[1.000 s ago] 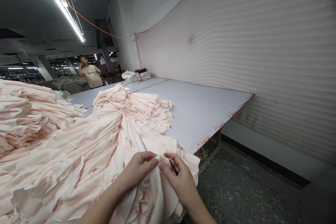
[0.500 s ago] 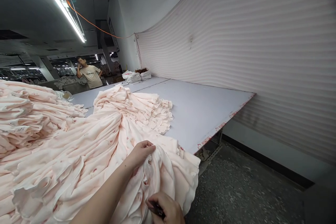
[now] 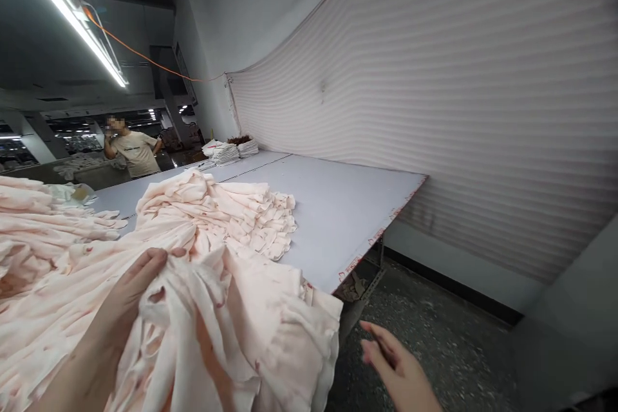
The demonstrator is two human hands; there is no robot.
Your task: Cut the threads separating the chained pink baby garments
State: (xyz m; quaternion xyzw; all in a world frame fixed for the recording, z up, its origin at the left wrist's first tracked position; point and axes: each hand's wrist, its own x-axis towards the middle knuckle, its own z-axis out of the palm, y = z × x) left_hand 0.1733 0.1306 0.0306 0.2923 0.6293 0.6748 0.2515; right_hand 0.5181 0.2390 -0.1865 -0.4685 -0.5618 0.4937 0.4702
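Left hand (image 3: 145, 273) closed on pale pink cloth (image 3: 284, 315), bunched at the table's (image 3: 338, 199) near edge. Right hand (image 3: 398, 367) off cloth, over floor (image 3: 434, 309); can't tell its grip. Bare tabletop beyond, right of ruffled pile (image 3: 251, 212).

A: Fabric (image 3: 181, 335) condition?
B: Pale pink, small reddish print, wavy hem. Loosely bunched, folds raised; hem overhangs the near end of the tabletop's (image 3: 338, 206) right edge.
A: Dark item (image 3: 385, 354)?
B: Slim, apparently a small tool; beyond that edge.
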